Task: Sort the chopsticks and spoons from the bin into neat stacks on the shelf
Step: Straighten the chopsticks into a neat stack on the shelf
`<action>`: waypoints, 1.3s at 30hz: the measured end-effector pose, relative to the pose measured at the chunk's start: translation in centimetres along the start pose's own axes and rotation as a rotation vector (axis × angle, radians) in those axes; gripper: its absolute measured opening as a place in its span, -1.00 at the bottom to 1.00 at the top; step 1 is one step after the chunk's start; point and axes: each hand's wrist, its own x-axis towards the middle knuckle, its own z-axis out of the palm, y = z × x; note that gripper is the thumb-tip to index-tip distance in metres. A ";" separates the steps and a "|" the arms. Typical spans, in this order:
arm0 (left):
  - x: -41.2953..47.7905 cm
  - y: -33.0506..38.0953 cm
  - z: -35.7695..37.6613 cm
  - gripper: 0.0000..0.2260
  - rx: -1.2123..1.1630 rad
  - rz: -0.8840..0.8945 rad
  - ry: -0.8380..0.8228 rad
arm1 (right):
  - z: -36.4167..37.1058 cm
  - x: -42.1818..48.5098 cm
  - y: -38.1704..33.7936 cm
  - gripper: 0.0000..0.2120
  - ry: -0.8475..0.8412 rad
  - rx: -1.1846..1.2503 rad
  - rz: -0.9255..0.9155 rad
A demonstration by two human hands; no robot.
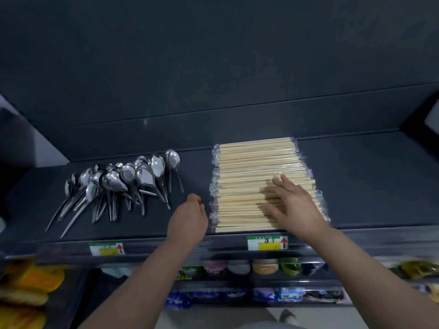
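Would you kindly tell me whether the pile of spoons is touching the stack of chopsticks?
Apart. The head view shows a strip of dark shelf running between the spoons and the chopsticks, clear of their plastic wrappers.

Dark grey back panel point(213, 55) behind dark shelf point(368, 181). Two labels point(267, 242) on its front edge. Lower shelves point(237, 281) held blurred packets point(263, 265); floor point(213, 319) was pale.

Shiny metal, pale wood, matt shelf
Spoons point(133, 179) glossy steel; chopsticks point(249, 176) pale wood in clear crinkled plastic; shelf point(368, 181) matt dark.
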 end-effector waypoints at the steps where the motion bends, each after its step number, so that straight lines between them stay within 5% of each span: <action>1: -0.1 -0.2 -0.1 -0.75 -0.020 0.000 -0.014 | 0.0 -0.3 -0.1 -0.54 0.016 -0.005 0.013; 6: -1.0 -0.5 -0.1 -0.73 -0.040 0.046 -0.016 | -0.1 -2.2 -0.2 -0.49 0.128 -0.074 0.231; 11: -1.6 0.1 0.4 -0.62 -0.118 0.093 0.020 | 0.1 -4.0 0.1 -0.39 0.026 -0.123 0.529; 18: -2.4 1.7 1.3 -0.69 -0.105 0.099 -0.028 | -0.2 -4.2 -0.7 -0.39 0.030 -0.066 0.473; 30: -0.9 5.2 2.4 -0.39 -0.375 -0.051 -0.157 | -2.0 -1.9 1.3 -0.43 0.025 -0.002 0.478; 39: 2.3 5.5 2.3 -0.38 -0.278 -0.082 -0.132 | -2.8 1.1 3.0 -0.36 -0.042 0.069 0.463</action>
